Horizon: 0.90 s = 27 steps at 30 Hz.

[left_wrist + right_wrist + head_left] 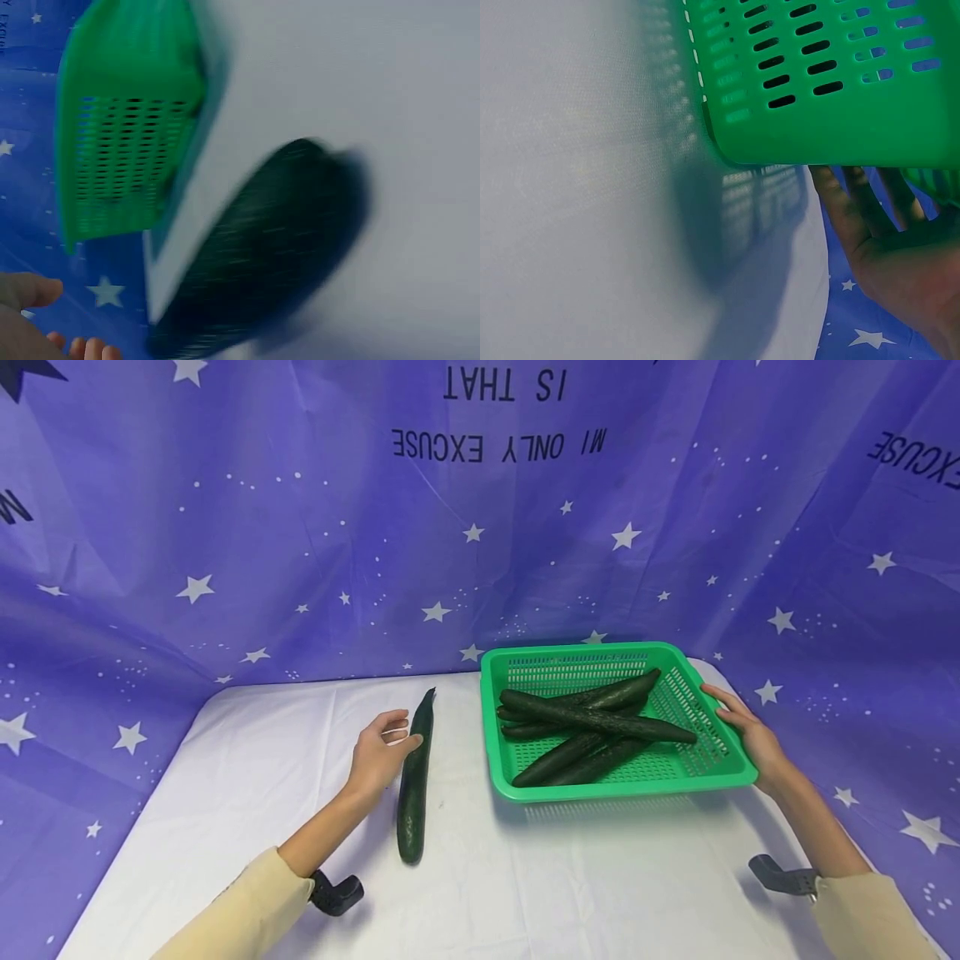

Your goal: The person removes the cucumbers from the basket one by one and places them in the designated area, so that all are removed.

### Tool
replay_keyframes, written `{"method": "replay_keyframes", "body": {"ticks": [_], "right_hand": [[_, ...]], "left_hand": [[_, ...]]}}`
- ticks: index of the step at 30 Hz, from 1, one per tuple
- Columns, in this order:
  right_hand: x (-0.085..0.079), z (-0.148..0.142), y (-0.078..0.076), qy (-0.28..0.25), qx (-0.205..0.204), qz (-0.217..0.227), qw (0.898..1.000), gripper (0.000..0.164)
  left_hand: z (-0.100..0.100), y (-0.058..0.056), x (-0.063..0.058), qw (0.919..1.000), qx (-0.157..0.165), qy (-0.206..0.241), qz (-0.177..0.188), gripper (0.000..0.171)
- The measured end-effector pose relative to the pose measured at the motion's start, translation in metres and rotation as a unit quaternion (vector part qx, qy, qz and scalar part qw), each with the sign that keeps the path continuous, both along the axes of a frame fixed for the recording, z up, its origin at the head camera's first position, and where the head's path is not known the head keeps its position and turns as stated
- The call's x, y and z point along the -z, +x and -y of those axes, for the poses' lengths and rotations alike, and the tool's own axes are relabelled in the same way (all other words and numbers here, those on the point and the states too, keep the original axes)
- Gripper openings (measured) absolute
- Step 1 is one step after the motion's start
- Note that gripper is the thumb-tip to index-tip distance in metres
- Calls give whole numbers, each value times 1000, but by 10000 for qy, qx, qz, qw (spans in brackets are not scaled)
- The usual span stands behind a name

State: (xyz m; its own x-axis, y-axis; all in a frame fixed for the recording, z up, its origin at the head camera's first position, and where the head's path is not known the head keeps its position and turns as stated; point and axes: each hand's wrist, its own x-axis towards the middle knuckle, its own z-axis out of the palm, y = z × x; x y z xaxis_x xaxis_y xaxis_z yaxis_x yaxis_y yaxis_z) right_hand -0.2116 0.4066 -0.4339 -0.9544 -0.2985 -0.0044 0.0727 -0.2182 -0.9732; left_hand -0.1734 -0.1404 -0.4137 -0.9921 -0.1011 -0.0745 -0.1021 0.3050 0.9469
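A long dark green cucumber (416,793) lies on the white table with its thin stem end pointing away. My left hand (382,752) is beside its upper half, thumb tip overlapping the cucumber in the head view. In the left wrist view the fingers (90,349) and thumb stand apart, with the blurred cucumber (262,247) to their right. On the right, a green slotted plastic basket (630,791) holds several cucumbers (600,718) lying crossed over one another. My right hand (761,747) is against the basket's right side, its fingers (862,202) extended along the outer wall.
The table (292,727) is covered in white cloth and backed by a purple curtain (337,543) with stars and lettering. Black wrist mounts (337,893) stick out from both forearms, low over the table.
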Motion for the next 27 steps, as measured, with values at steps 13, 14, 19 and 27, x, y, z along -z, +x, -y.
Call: {"method": "replay_keyframes", "body": {"ticks": [13, 14, 19, 27], "right_hand": [[0, 0, 0, 67, 27, -66, 10000, 46], [0, 0, 0, 67, 29, -55, 10000, 46], [0, 1, -1, 116, 54, -32, 9999, 46], [0, 1, 1, 95, 89, -44, 9999, 46]], "left_hand": [[-37, -32, -51, 9926, 1036, 267, -576, 43], [-42, -34, -53, 9914, 1153, 234, -567, 42], [-66, -44, -62, 9834, 1786, 171, -288, 40], [-111, -67, -70, 9498, 3130, 14, -18, 41]]}}
